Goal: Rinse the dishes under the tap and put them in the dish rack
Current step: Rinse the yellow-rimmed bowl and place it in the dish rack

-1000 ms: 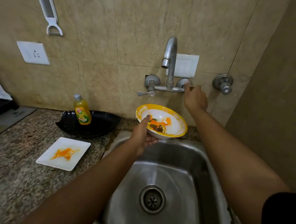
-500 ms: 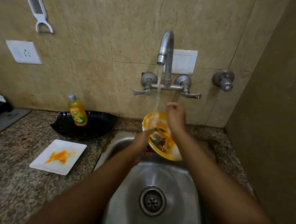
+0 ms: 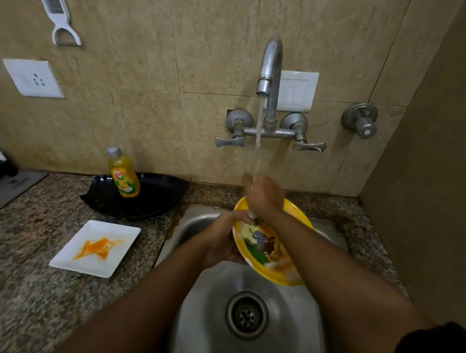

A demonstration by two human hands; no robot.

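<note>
A yellow-rimmed bowl [image 3: 265,249] with a printed picture and orange food smears is tilted over the steel sink [image 3: 285,329]. My left hand [image 3: 222,238] grips its left rim from below. My right hand [image 3: 264,196] lies over the bowl's upper edge, fingers bent down onto the inside. Water runs from the tap [image 3: 271,69] straight onto my right hand and into the bowl. A white square plate [image 3: 96,247] smeared with orange sauce lies on the counter to the left. No dish rack is in view.
A black leaf-shaped dish [image 3: 156,201] sits by the wall with a yellow soap bottle [image 3: 124,173] standing in it. A second valve [image 3: 362,121] is on the wall at the right. A side wall closes in at the right of the sink. The granite counter [image 3: 15,285] stretches left.
My right hand left the tap handle and came down onto the bowl. The water started running. The bowl dropped lower over the sink and tilted towards me.
</note>
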